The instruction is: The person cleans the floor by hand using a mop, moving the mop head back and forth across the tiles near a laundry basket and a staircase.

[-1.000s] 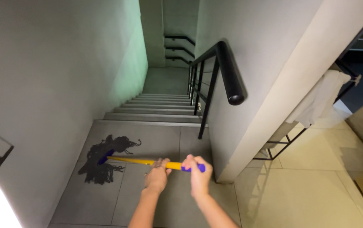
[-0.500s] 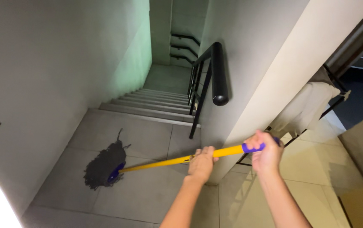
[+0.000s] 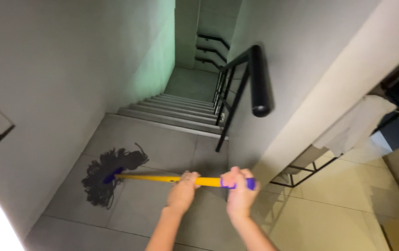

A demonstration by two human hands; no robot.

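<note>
Both hands are wrapped around the long yellow mop handle (image 3: 162, 178), which runs nearly level across the grey tiled landing floor (image 3: 162, 148). The left hand (image 3: 182, 190) is curled tight on the yellow shaft, and the right hand (image 3: 239, 190) is clenched just beside it over the purple grip end (image 3: 250, 184). At the handle's far end the dark stringy mop head (image 3: 106, 174) lies spread on the floor, close to the plain grey wall (image 3: 46, 93) on the left. Just beyond the mop head the landing drops into grey steps (image 3: 176, 109) going down. To the right of the steps stands a black metal handrail (image 3: 259, 83) with a rounded end, its post planted near the handle. Farther right, a pale cloth (image 3: 355, 123) hangs over a black rail above cream floor tiles (image 3: 339, 204).
</note>
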